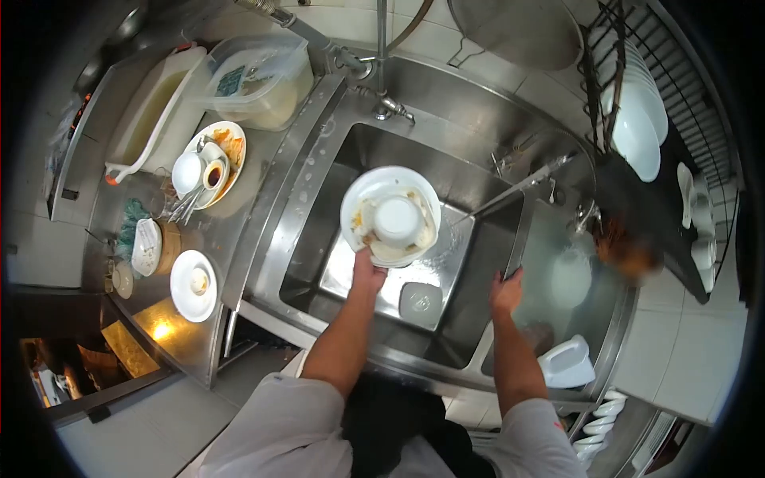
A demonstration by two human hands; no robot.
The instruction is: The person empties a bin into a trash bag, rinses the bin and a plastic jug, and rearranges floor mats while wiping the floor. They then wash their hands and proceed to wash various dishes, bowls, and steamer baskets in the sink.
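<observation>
My left hand [368, 273] grips the near rim of a stack of white dishes [348, 209] over the left sink basin. An upturned small white bowl [398, 221] sits on top, with yellow and brown food scraps around it. My right hand [506, 292] is at the divider between the two basins, its fingers curled; I cannot tell what, if anything, is in them. Under the dishes, on the basin floor, lies a grey rounded-square piece [421, 301]. Right of my right hand, the second basin holds cloudy water [570, 275] with pale dishes under the surface.
Dirty plates [231, 143] with cups and cutlery stand on the left counter, near a white plate [194, 287] and plastic tubs [263, 84]. A faucet [394, 109] juts over the basin's back edge. Plates [637, 127] fill a rack at right. A white plastic container [567, 363] lies at the front right.
</observation>
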